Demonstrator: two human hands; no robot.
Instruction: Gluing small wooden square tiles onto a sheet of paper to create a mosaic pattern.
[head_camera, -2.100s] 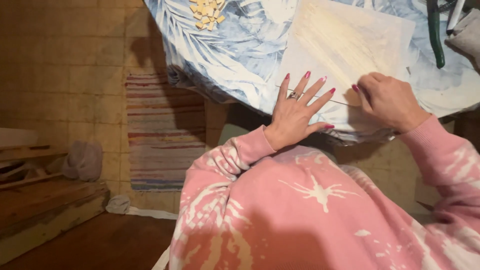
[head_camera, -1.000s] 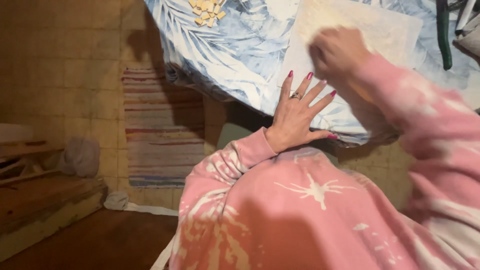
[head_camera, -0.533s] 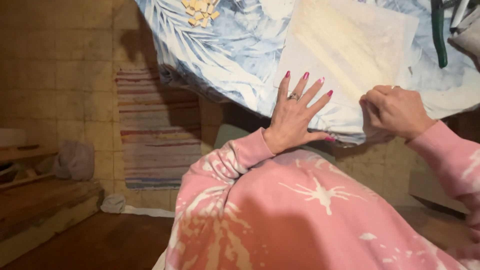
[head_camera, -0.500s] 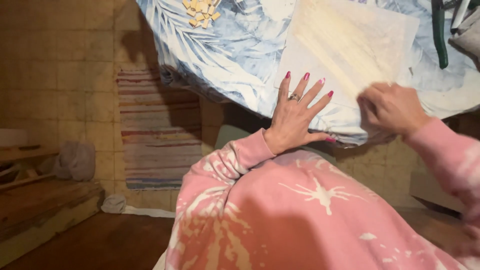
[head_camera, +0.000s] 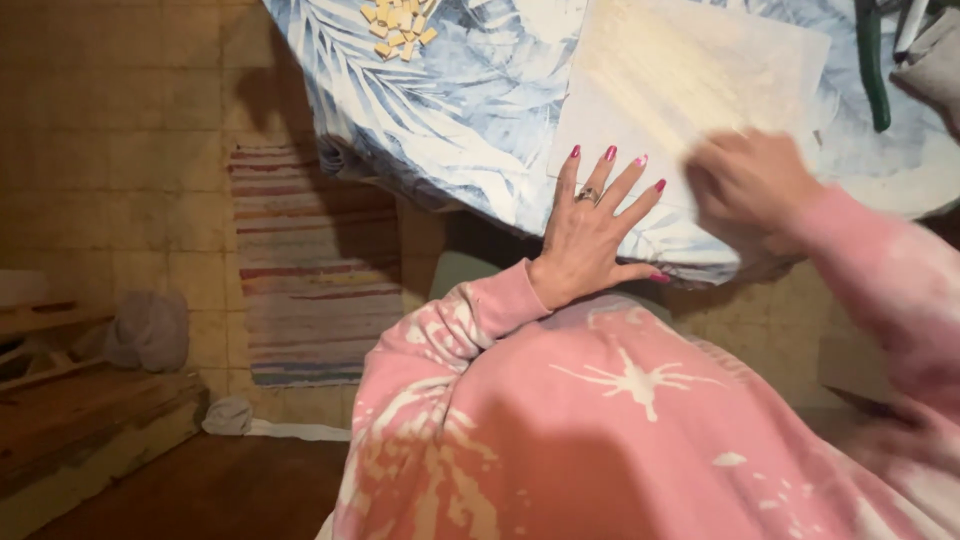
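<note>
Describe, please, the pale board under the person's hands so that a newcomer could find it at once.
Start at the table covered in a blue-and-white leaf-print cloth. Near its front edge lies the board, a flat cream rectangle; the left hand rests spread at its lower corner and the blurred right hand is over it. It is the only large plain, unpatterned surface there.

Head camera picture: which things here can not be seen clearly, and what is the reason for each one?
- Right hand: motion blur; fingers, and anything held, unreadable.
- Pale board: its near right corner hidden behind the right hand.
- Green-handled tool: cut off by the top edge.
- Small tan pieces: too small to tell their kind, partly cut by the top edge.
- Left hand: clear, flat on the board's near edge.
</note>
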